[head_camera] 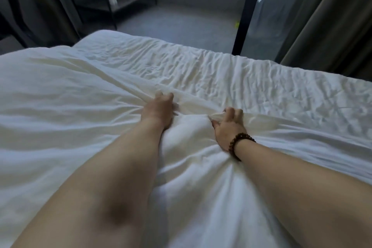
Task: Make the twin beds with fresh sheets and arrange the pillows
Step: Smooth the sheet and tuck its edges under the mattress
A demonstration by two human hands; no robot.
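Both bare forearms reach forward, nearly parallel, over the bed [104, 35]. The left hand [159, 109] lies knuckles up with its fingers curled into the white sheet [201, 70], clutching a fold. The right hand [228, 125], with a beaded bracelet [240, 144] at the wrist, has its thumb spread and its fingers hooked over a ridge of the same cloth. The sheet covers the bed from side to side, bunched into a soft mound between the hands and finely wrinkled toward the far edge.
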